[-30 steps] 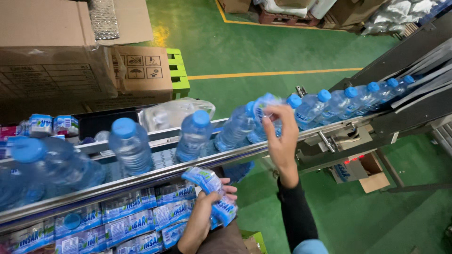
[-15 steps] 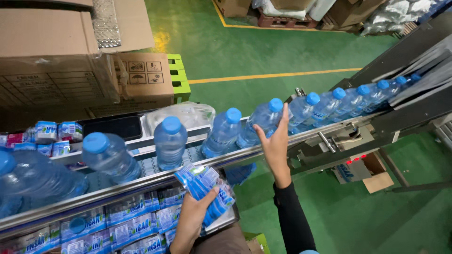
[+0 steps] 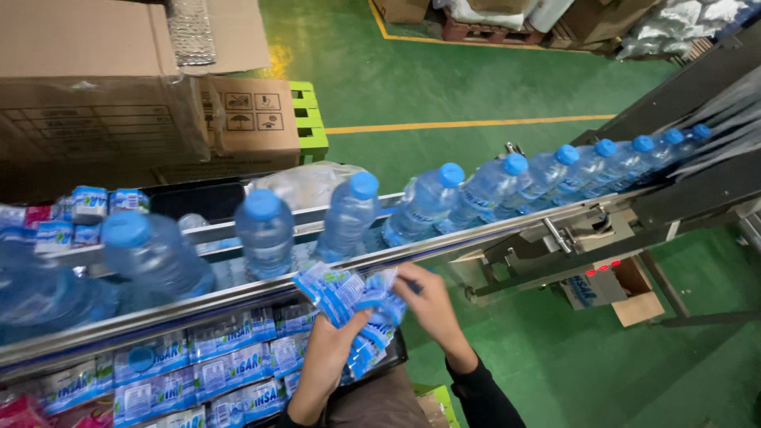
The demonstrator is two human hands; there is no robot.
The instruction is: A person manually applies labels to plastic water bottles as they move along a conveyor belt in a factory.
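A row of clear water bottles with blue caps (image 3: 428,202) stands on a metal conveyor (image 3: 238,297) that crosses the view from lower left to upper right. Just below the near rail, my left hand (image 3: 329,353) holds a fanned stack of blue and white label sleeves (image 3: 349,305). My right hand (image 3: 428,301) has its fingers on the right side of the same stack, pinching at one sleeve. Neither hand touches a bottle.
A tray of more blue label sleeves (image 3: 198,372) lies under the conveyor at lower left. Large cardboard boxes (image 3: 119,95) on a green pallet (image 3: 309,119) stand beyond the line. The green floor has a yellow line (image 3: 476,123). The conveyor's frame (image 3: 579,246) juts out at right.
My right hand has come down from the bottle on the conveyor to the label stack in my left hand. The bottles have moved along to the left.
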